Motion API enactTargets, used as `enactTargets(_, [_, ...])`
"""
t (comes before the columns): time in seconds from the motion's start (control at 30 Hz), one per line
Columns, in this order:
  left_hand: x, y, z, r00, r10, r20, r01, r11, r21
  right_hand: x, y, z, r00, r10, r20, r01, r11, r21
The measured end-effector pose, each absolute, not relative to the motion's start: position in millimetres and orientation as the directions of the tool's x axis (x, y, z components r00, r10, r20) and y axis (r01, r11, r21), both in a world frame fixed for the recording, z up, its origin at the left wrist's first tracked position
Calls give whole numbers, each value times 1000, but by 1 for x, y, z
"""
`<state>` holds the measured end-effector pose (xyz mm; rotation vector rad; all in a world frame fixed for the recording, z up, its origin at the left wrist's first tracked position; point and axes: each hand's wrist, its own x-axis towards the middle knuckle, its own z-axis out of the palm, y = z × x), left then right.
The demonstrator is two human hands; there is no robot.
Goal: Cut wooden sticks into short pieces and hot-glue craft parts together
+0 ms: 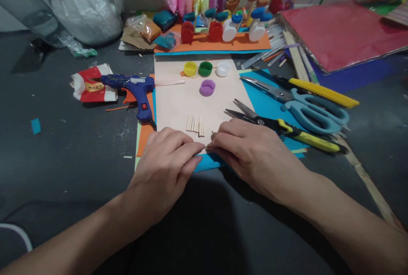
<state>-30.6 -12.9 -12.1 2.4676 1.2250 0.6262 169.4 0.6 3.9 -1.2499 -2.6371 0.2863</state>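
Presently we list: left hand (167, 160) and right hand (251, 149), palms down, angled inward; fingers (188, 151) bent, tips nearly meeting, pinch indiscernible to us; short sticks (194, 124) just beyond, near the pale sheet (174, 107)'s front edge.

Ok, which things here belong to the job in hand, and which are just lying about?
Likely in the job:
short wooden sticks
cream sheet
purple cap
glue gun
black-and-yellow scissors

Apparently just lying about:
blue scrap
clear bottle
silvery pot
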Motion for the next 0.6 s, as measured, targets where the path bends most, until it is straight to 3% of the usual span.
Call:
enactTargets(0.23, [-31,-12,-15,534,800,273,659,-596,459,166,1,5,-638,764,97,737,642,-210])
enactTargets(0.47, [-33,-13,-17,501,809,307,657,-587,473,182,-1,10,-567,795,213,724,605,-330])
enactTargets(0.6, [-33,-13,-17,486,819,305,657,-573,490,187,-3,12,-586,800,129,751,596,-285])
